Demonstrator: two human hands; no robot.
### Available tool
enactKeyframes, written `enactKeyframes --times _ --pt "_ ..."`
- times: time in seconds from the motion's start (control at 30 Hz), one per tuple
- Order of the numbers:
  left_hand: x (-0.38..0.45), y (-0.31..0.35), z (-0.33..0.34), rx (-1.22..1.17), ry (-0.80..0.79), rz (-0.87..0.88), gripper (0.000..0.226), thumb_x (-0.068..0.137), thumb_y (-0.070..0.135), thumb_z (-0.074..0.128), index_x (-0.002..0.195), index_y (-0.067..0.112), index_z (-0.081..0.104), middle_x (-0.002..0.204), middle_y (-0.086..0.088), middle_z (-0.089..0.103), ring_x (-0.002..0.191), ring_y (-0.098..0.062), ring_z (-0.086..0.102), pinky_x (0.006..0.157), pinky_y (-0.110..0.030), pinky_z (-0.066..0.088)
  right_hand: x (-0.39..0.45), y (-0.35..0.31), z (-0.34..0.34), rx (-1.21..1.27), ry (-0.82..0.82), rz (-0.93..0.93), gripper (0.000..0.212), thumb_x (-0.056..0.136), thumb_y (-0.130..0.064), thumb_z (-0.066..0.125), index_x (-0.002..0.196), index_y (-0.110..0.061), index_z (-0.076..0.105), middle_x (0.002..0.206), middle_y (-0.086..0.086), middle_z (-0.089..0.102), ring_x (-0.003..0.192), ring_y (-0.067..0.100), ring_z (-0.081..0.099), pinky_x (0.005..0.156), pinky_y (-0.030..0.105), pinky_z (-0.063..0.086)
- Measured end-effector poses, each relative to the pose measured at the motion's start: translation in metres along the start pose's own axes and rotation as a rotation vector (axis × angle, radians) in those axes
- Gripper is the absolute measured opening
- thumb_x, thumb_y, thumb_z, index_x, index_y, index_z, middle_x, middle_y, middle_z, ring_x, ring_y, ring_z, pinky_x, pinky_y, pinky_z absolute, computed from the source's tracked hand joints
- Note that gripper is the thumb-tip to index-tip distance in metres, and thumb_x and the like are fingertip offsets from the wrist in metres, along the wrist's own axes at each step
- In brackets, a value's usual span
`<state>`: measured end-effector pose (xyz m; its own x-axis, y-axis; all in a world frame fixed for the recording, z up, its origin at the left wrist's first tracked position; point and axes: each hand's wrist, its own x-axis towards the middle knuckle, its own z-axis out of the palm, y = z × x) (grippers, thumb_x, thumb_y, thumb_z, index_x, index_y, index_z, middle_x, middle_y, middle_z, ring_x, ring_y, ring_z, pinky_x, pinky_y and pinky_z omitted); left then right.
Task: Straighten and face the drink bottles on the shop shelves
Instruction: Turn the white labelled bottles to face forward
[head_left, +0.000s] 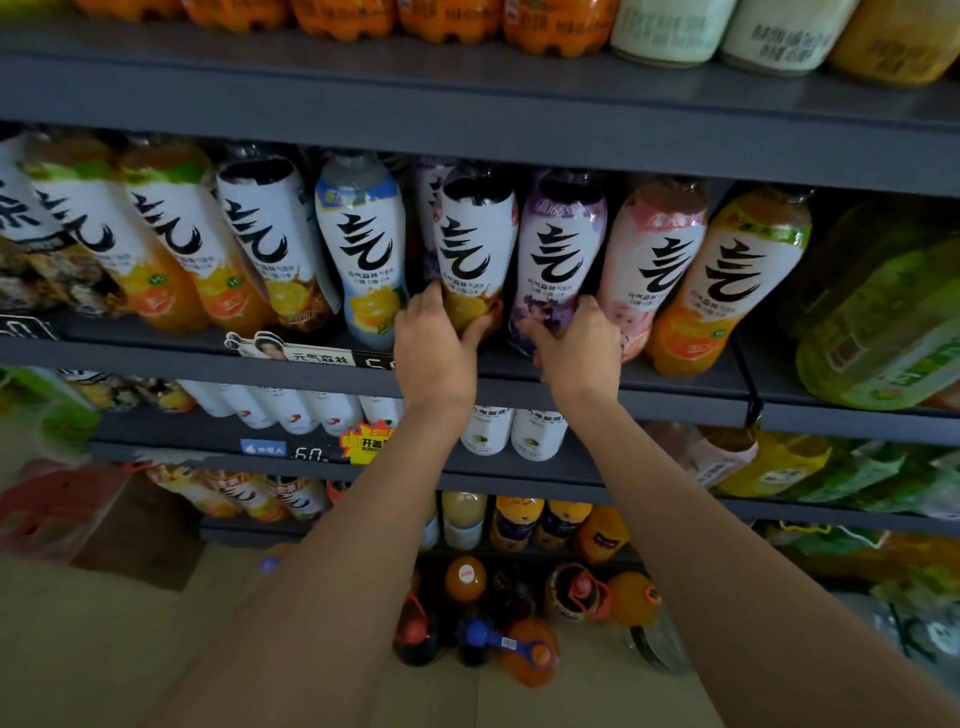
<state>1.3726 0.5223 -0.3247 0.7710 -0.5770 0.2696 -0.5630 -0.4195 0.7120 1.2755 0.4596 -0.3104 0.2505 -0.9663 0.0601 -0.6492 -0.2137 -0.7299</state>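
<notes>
Two hands (436, 343) (576, 343) grip two bottles (475, 249) (558, 260), seemingly.

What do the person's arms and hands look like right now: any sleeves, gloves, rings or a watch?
Both forearms are bare up to the frame edge: no sleeves show. The left hand and right hand wear no gloves, and no watch, band or ring shows on the wrists or on the fingers in view. Fingertips are partly hidden behind the bottles.

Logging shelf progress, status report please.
Left hand grips yellow-base bottle. Right hand grips purple bottle. Labels face out. Nothing blocking.
</notes>
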Motion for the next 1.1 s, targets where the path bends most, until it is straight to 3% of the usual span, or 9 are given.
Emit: enactKeyframes --times 0.13,0.27,0.63,0.73,0.83,1.0,1.1 --pt "-0.003 0.001 0.004 0.004 0.049 0.004 0.056 0.086 0.031 0.065 0.131 0.005 0.047 0.122 -0.012 0.055 0.116 -0.027 0.044 0.093 -0.030 0.034 0.000 0.000 0.000 0.053 -0.047 0.010 0.041 0.086 -0.029 0.065 0.108 0.000 0.047 0.100 0.022 0.065 0.093 0.038 0.063 0.080 0.051 0.052" --pt "-0.007 -0.002 0.001 0.012 0.101 0.005 0.055 0.086 0.029 0.066 0.130 0.003 0.048 0.124 -0.014 0.053 0.118 -0.028 0.042 0.096 -0.029 0.028 -0.002 -0.001 0.001 0.042 -0.068 -0.025 0.039 0.086 -0.029 0.066 0.106 -0.001 0.047 0.096 0.021 0.066 0.087 0.038 0.064 0.076 0.049 0.053" --pt "-0.007 -0.008 -0.013 0.008 0.062 0.011 0.053 0.087 0.030 0.063 0.131 0.005 0.046 0.125 -0.012 0.052 0.118 -0.026 0.047 0.096 -0.035 0.040 -0.011 -0.001 0.005 -0.019 -0.075 -0.012 0.043 0.090 -0.036 0.060 0.112 -0.001 0.047 0.098 0.019 0.066 0.091 0.037 0.064 0.078 0.046 0.052" --pt "-0.013 -0.020 -0.028 -0.086 0.184 0.048 0.040 0.089 0.021 0.062 0.123 0.002 0.051 0.119 -0.013 0.052 0.110 -0.026 0.052 0.092 -0.031 0.042 -0.028 -0.002 0.002 -0.034 0.076 -0.082 0.038 0.092 -0.036 0.056 0.113 -0.005 0.054 0.089 0.014 0.070 0.087 0.030 0.065 0.076 0.041 0.051" --pt "-0.007 -0.036 -0.045 -0.150 0.295 -0.077 0.038 0.089 0.019 0.062 0.120 0.001 0.050 0.120 -0.015 0.049 0.106 -0.029 0.053 0.088 -0.031 0.043 -0.037 -0.019 0.007 0.048 0.070 -0.259 0.027 0.093 -0.031 0.056 0.101 -0.007 0.065 0.079 0.009 0.071 0.075 0.027 0.066 0.071 0.040 0.052" --pt "0.015 -0.049 -0.053 -0.088 0.028 -0.131 0.056 0.088 0.023 0.064 0.136 0.006 0.042 0.133 -0.013 0.049 0.121 -0.026 0.048 0.099 -0.038 0.040 -0.035 -0.056 0.036 -0.053 -0.172 -0.364 0.038 0.089 -0.038 0.060 0.111 -0.007 0.061 0.090 0.013 0.069 0.089 0.029 0.064 0.078 0.041 0.053" --pt "0.028 -0.051 -0.054 -0.029 0.011 -0.156 0.051 0.089 0.024 0.062 0.134 0.007 0.045 0.133 -0.012 0.051 0.120 -0.027 0.050 0.096 -0.039 0.041 -0.034 -0.066 0.053 -0.098 -0.223 -0.335 0.041 0.089 -0.040 0.059 0.113 -0.006 0.056 0.091 0.013 0.069 0.094 0.028 0.064 0.080 0.042 0.052"
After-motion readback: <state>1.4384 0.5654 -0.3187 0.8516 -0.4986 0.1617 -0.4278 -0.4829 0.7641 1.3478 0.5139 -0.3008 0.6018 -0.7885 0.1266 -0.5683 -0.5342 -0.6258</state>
